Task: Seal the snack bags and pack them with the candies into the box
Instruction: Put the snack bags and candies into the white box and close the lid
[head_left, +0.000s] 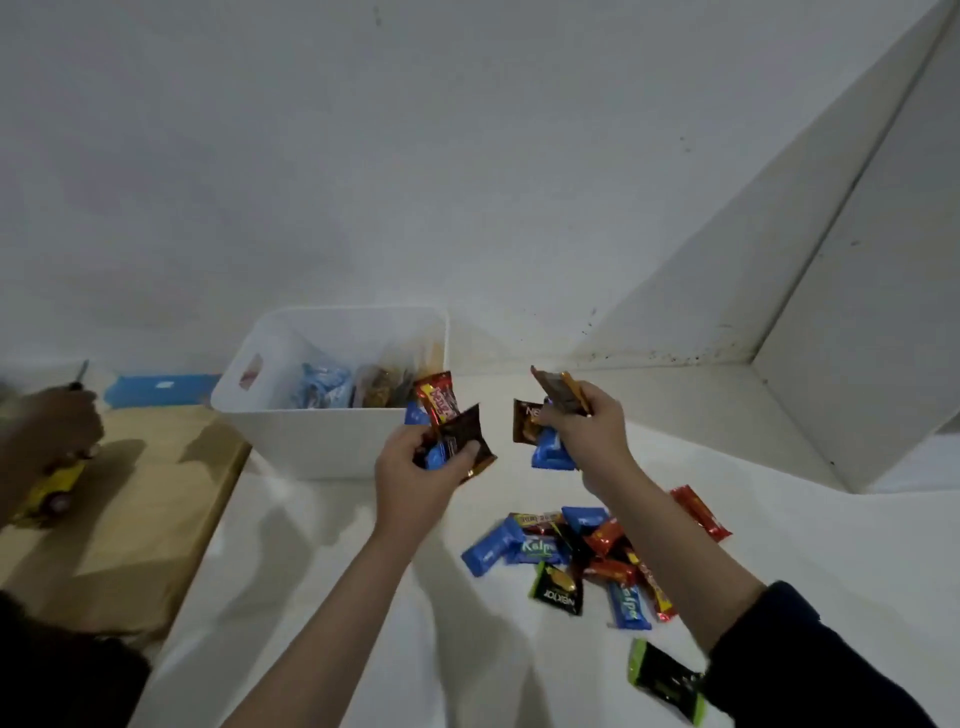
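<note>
Your left hand (418, 470) and right hand (582, 423) are each gripping a curled fistful of small foil-wrapped candies (563, 558), just near the white plastic box (291, 431) on the white surface (332, 582). Be releasing each handful low inside the rim, beside the bagged snacks.

White box (332, 441) sat open-topped on table, w/ snack bags (358, 389) inside: one blue-white, others clear w/ brown contents; sealed or not, couldn't tell. Left grip (421, 467) held a bunch of candies (447, 421) at box's near right corner: red, dark brown, blue wrappers. Right grip (584, 428) held more (545, 436), brown, blue. Loose pile (582, 556) lay on table nearer: blue, red, black-green packs.
</note>
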